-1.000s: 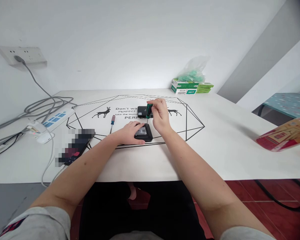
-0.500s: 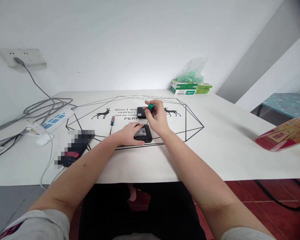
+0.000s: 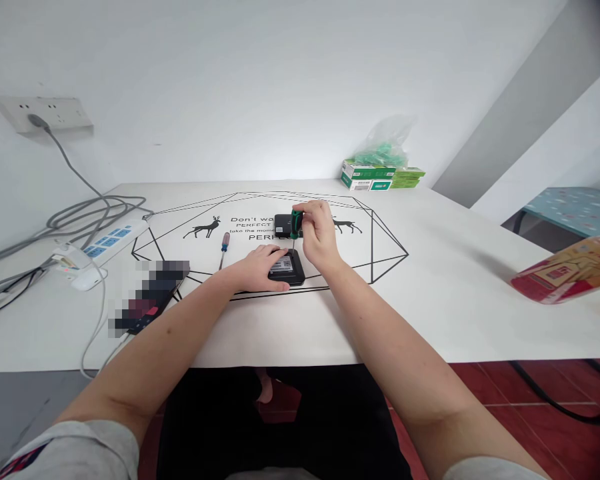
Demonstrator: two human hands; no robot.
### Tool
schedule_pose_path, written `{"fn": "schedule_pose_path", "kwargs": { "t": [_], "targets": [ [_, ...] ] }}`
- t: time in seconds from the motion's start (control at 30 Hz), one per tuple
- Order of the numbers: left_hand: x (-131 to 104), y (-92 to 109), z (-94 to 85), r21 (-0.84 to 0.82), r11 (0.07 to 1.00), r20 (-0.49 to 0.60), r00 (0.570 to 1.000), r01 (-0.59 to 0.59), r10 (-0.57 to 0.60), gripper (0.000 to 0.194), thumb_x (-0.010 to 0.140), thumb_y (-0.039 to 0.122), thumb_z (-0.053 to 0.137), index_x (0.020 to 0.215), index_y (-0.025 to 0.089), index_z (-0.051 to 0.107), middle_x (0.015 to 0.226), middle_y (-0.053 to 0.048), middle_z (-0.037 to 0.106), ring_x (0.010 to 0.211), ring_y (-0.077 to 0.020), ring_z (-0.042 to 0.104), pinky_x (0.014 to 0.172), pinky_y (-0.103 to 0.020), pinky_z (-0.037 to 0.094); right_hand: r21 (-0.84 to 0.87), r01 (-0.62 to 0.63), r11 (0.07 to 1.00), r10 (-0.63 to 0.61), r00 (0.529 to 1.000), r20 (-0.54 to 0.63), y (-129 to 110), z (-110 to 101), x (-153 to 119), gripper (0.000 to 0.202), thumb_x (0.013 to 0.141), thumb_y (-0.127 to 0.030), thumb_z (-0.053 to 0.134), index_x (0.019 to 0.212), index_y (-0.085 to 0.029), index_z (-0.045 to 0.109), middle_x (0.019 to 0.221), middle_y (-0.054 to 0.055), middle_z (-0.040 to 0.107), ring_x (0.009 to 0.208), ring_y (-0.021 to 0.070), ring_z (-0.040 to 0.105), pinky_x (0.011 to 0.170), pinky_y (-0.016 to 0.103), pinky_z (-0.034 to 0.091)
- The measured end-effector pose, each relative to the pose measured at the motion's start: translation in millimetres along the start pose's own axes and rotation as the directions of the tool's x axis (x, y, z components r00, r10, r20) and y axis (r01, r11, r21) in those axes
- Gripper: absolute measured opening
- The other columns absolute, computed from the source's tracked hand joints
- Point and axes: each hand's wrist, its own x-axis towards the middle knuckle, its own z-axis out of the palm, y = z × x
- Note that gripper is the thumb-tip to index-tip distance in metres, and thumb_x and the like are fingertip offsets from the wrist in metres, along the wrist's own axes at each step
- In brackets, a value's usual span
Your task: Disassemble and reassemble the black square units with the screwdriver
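Observation:
My left hand (image 3: 258,268) grips a small black box-shaped device (image 3: 296,275) from its left side, thumb along the near edge and fingers over the far edge. A white printed label shows on the device's upper face. In my right hand (image 3: 321,235) is a green and black screwdriver (image 3: 296,223), pinched by its handle and held nearly upright. Its thin shaft points down at the device's far edge; whether the tip sits in a screw is too small to tell. Just beyond lies another black box-shaped piece (image 3: 282,224), partly hidden behind the screwdriver and right hand.
Left of my hands lies a second screwdriver (image 3: 225,243). A phone (image 3: 160,293), partly pixelated, and a power strip (image 3: 111,245) with cables are farther left. Green and white boxes (image 3: 369,175) under a plastic bag stand by the wall. A red and orange package (image 3: 563,273) is at right.
My right hand has turned the screwdriver's handle more upright, so more of the green handle shows, and its fingers have shifted on it. My left hand and the device stay put.

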Motion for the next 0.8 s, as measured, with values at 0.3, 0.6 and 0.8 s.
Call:
{"fn": "schedule_pose_path", "kwargs": {
  "t": [0.3, 0.6, 0.8],
  "targets": [
    [0, -2, 0.3, -0.012, 1.0, -0.009, 1.0, -0.016, 0.015, 0.108, 0.087, 0.076, 0.07, 0.174, 0.022, 0.036, 0.176, -0.019, 0.037, 0.162, -0.0442, 0.033, 0.132, -0.059, 0.034, 0.011, -0.241, 0.97, 0.241, 0.97, -0.002, 3, 6, -3, 0.045, 0.085, -0.033, 0.084, 0.119, -0.029, 0.055, 0.117, 0.005, 0.064, 0.095, 0.0222, 0.067, 0.087, 0.046, 0.061],
    [-1, 3, -2.1, 0.022, 1.0, 0.002, 1.0, -0.007, 0.007, 0.108, 0.087, 0.077, 0.066, 0.173, 0.021, 0.035, 0.176, -0.019, 0.037, 0.162, -0.0426, 0.034, 0.133, -0.057, 0.032, 0.034, -0.19, 0.981, 0.189, 0.982, 0.026, 7, 3, -3, 0.039, 0.094, -0.023, 0.061, 0.132, -0.03, 0.058, 0.12, 0.008, 0.074, 0.11, 0.0263, 0.072, 0.105, 0.056, 0.062],
    [0, 2, -1.3, 0.028, 1.0, 0.015, 1.0, 0.008, -0.009, 0.111, 0.087, 0.078, 0.065, 0.174, 0.018, 0.033, 0.177, -0.02, 0.034, 0.163, -0.0417, 0.03, 0.134, -0.055, 0.03, 0.0, -0.075, 0.997, 0.075, 0.997, 0.036, 4, 1, -1, 0.043, 0.095, -0.015, 0.048, 0.13, -0.029, 0.068, 0.131, 0.011, 0.066, 0.125, 0.0285, 0.065, 0.104, 0.055, 0.059]
  ]
}}
